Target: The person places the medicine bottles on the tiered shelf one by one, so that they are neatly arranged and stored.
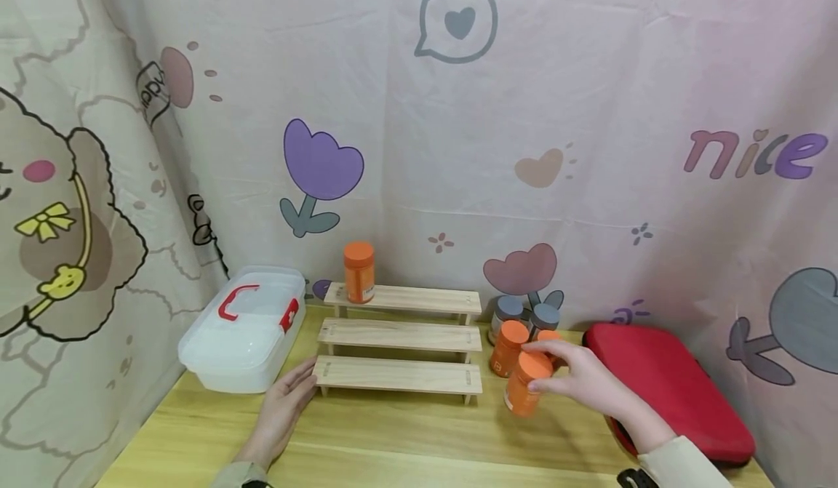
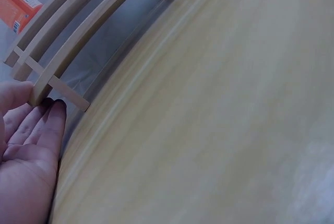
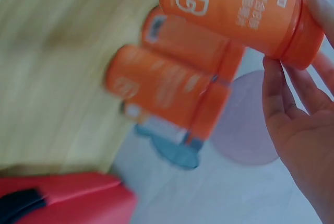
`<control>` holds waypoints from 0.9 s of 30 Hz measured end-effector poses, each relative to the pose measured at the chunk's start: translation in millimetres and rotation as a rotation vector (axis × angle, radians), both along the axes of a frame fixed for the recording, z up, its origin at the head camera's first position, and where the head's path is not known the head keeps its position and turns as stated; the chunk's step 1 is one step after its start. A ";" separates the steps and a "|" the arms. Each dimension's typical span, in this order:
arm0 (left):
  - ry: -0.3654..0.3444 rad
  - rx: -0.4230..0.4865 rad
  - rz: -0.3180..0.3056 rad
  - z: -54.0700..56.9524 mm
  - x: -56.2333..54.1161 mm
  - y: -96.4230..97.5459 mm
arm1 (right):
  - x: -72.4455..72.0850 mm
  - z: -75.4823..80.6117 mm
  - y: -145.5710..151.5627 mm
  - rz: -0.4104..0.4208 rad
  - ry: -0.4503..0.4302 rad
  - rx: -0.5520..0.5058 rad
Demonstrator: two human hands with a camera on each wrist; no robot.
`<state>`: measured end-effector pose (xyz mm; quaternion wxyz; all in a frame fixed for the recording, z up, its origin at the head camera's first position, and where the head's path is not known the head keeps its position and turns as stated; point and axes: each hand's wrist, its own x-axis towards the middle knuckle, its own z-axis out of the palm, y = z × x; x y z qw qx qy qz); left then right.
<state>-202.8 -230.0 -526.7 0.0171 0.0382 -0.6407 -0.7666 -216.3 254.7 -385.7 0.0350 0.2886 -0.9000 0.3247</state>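
My right hand [image 1: 585, 379] grips an orange lidded bottle [image 1: 521, 393] by its cap, thumb and fingers around it. The bottle tilts slightly, and its white lettering shows in the right wrist view. Just behind it stand two more orange bottles [image 1: 505, 353], one partly hidden by my fingers, and two grey-lidded bottles [image 1: 507, 315]. At the left end of a three-tier wooden rack [image 1: 399, 375] is my left hand [image 1: 284, 404]. Its thumb and fingers hold the end of the lowest board [image 2: 49, 78]. One orange bottle [image 1: 359, 277] stands upright on the top tier's left end.
A clear plastic box [image 1: 242, 335] with a red handle sits left of the rack. On the right lies a red zippered case [image 1: 668, 386]. A patterned curtain [image 1: 419, 146] hangs behind the wooden table [image 1: 380, 448].
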 end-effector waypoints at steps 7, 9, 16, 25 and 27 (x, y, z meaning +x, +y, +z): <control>-0.020 -0.003 -0.016 2.7 -1.6 -1.4 | -13.9 28.2 -36.5 0.007 0.071 -0.071; -0.027 0.000 -0.019 3.8 -1.9 -1.3 | -19.7 37.2 -45.9 0.023 0.076 -0.074; -0.018 -0.002 -0.012 4.1 -3.7 -1.3 | -41.9 55.4 -74.4 0.056 0.043 -0.077; -0.035 -0.006 -0.004 1.8 -1.0 0.1 | -67.6 57.4 -118.3 0.081 -0.001 -0.164; -0.037 -0.006 -0.005 2.1 -1.1 0.9 | -73.0 57.0 -126.3 0.063 -0.023 -0.182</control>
